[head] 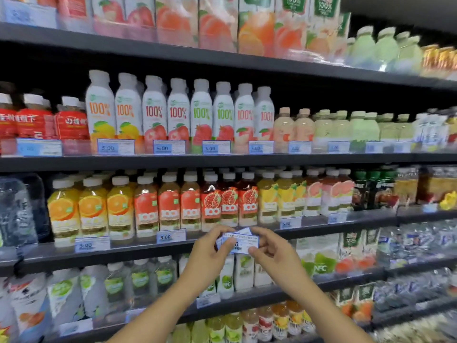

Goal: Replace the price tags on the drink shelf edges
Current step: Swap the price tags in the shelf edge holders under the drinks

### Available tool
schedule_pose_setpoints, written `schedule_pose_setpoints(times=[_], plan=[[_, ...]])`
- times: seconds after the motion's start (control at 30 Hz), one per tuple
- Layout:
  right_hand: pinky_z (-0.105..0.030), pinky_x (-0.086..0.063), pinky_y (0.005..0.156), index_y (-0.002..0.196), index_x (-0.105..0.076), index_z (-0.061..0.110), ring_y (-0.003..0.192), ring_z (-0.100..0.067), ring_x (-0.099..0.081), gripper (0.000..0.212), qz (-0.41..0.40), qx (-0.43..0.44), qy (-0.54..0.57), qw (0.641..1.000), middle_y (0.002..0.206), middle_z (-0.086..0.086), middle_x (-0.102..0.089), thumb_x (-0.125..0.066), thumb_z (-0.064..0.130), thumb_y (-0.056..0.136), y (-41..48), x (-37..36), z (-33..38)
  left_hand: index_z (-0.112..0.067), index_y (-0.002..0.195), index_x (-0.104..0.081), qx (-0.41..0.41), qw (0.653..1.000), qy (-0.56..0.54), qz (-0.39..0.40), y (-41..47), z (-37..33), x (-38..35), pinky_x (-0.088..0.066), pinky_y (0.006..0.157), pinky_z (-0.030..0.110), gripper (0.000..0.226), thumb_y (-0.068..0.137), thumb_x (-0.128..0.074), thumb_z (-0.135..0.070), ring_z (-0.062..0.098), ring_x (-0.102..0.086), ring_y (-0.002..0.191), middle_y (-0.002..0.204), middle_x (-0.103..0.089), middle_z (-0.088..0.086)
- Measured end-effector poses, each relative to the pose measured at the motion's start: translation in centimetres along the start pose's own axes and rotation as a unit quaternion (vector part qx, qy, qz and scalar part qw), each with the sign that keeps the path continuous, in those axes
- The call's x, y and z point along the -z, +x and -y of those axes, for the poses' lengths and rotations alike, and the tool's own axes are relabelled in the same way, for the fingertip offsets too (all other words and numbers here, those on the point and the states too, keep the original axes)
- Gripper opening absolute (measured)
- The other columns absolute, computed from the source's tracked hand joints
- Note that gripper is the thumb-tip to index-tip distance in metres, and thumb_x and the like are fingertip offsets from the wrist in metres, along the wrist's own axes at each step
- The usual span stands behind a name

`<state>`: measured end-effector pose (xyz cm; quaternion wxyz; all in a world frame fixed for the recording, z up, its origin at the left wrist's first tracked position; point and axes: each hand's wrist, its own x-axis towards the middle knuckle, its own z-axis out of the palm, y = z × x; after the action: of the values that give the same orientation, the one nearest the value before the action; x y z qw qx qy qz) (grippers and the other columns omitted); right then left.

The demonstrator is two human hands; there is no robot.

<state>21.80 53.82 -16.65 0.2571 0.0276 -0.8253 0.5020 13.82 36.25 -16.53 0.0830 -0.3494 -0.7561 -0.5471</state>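
Both my hands hold a small stack of white-and-blue price tags (pixel 243 241) in front of the third shelf edge (pixel 138 251), just below the pomegranate juice bottles (pixel 228 205). My left hand (pixel 210 251) pinches the stack's left end. Thumb and fingers of my right hand (pixel 268 246) grip its right end. Blue price tags reading 5.00 sit on this shelf edge at the left (pixel 92 244), at the middle (pixel 171 235) and to the right (pixel 290 222). The stretch of edge behind my hands is hidden.
Dark shelves full of juice bottles and cartons fill the view. The shelf above carries white "100%" bottles (pixel 178 110) with a row of blue tags (pixel 116 146). Lower shelves hold coconut and mixed drinks (pixel 243 271). Wrapped water packs (pixel 17 211) stand at the left.
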Motion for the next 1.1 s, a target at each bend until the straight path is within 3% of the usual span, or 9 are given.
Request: schedule_pose_setpoints(times=[0.1, 0.2, 0.4, 0.53, 0.67, 0.77, 0.83, 0.93, 1.1], plan=[[-0.031, -0.057, 0.075, 0.115, -0.058, 0.049, 0.077, -0.01, -0.062, 0.037, 0.001, -0.016, -0.022, 1.0, 0.083, 0.005, -0.062, -0.068, 0.022, 0.091, -0.5, 3.2, -2.2, -0.038, 0.105, -0.06, 0.022, 1.0, 0.018, 0.014, 0.3, -1.0, -3.7, -0.044, 0.06, 0.022, 0.007, 0.099, -0.058, -0.035, 0.005, -0.059, 0.072, 0.089, -0.068, -0.008], [-0.034, -0.056, 0.076, 0.118, -0.062, 0.042, 0.077, -0.011, -0.062, 0.034, 0.008, -0.032, -0.044, 0.998, 0.086, 0.001, -0.064, -0.068, 0.024, 0.09, -0.6, 5.1, -4.3, -0.037, 0.105, -0.058, 0.043, 0.998, 0.045, 0.022, 0.4, -1.5, -6.0, -0.04, 0.056, 0.015, 0.01, 0.097, -0.061, -0.031, 0.0, -0.057, 0.064, 0.087, -0.066, -0.01], [-0.019, -0.052, 0.075, 0.119, -0.062, 0.041, 0.082, -0.003, -0.062, 0.032, 0.017, -0.026, -0.101, 0.994, 0.087, 0.008, -0.066, -0.064, 0.021, 0.093, 0.1, 5.8, -6.3, -0.033, 0.103, -0.06, 0.083, 0.992, 0.089, 0.041, 0.7, -0.5, -7.3, -0.045, 0.062, 0.014, 0.015, 0.092, -0.069, -0.027, -0.002, -0.062, 0.072, 0.087, -0.068, -0.013], [-0.009, -0.047, 0.072, 0.104, -0.065, 0.041, 0.084, 0.007, -0.06, 0.021, 0.013, -0.005, -0.141, 0.99, 0.086, 0.02, -0.068, -0.065, 0.024, 0.093, 1.7, 4.7, -6.7, -0.036, 0.114, -0.059, 0.092, 0.987, 0.127, 0.029, 1.4, 1.4, -6.5, -0.048, 0.071, 0.018, 0.022, 0.094, -0.066, -0.033, 0.004, -0.063, 0.083, 0.098, -0.065, -0.017], [-0.015, -0.049, 0.07, 0.089, -0.067, 0.033, 0.079, 0.002, -0.062, 0.013, 0.001, -0.014, -0.149, 0.989, 0.081, 0.015, -0.069, -0.064, 0.021, 0.093, 4.0, 3.9, -7.5, -0.031, 0.116, -0.057, 0.089, 0.986, 0.138, -0.001, 2.8, 3.1, -5.2, -0.043, 0.062, 0.01, 0.021, 0.096, -0.063, -0.033, 0.001, -0.062, 0.077, 0.091, -0.061, -0.017], [-0.016, -0.048, 0.07, 0.087, -0.066, 0.03, 0.078, 0.001, -0.061, 0.012, -0.026, -0.021, -0.145, 0.989, 0.081, 0.012, -0.068, -0.063, 0.02, 0.092, 6.2, 3.7, -7.8, -0.024, 0.117, -0.059, 0.044, 0.982, 0.183, -0.018, 4.2, 5.6, -4.5, -0.041, 0.071, 0.01, 0.019, 0.099, -0.06, -0.029, 0.006, -0.057, 0.089, 0.1, -0.058, -0.014], [-0.017, -0.048, 0.07, 0.087, -0.067, 0.029, 0.078, 0.0, -0.061, 0.012, -0.046, -0.023, -0.128, 0.99, 0.081, 0.011, -0.068, -0.062, 0.019, 0.093, 7.8, 3.6, -7.7, -0.022, 0.104, -0.059, -0.037, 0.962, 0.271, -0.024, 5.2, 7.8, -4.5, -0.045, 0.078, 0.025, 0.006, 0.098, -0.06, -0.019, 0.011, -0.052, 0.091, 0.099, -0.056, -0.011], [-0.022, -0.05, 0.067, 0.087, -0.066, 0.029, 0.069, -0.005, -0.063, 0.014, -0.067, -0.046, -0.075, 0.994, 0.072, 0.005, -0.07, -0.061, 0.018, 0.094, 9.3, 3.1, -7.7, -0.02, 0.094, -0.058, -0.157, 0.9, 0.407, -0.018, 6.0, 10.5, -5.2, -0.046, 0.086, 0.036, 0.019, 0.085, -0.071, -0.01, 0.019, -0.054, 0.105, 0.113, -0.061, -0.004], [-0.028, -0.055, 0.064, 0.094, -0.067, 0.022, 0.064, -0.015, -0.067, 0.01, -0.085, -0.059, -0.003, 0.995, 0.075, -0.001, -0.074, -0.06, 0.016, 0.095, 10.9, 1.4, -8.7, -0.014, 0.099, -0.068, -0.175, 0.849, 0.498, 0.005, 5.6, 11.5, -5.6, -0.029, 0.108, 0.046, 0.032, 0.068, -0.074, -0.011, 0.029, -0.052, 0.13, 0.14, -0.057, 0.007]])
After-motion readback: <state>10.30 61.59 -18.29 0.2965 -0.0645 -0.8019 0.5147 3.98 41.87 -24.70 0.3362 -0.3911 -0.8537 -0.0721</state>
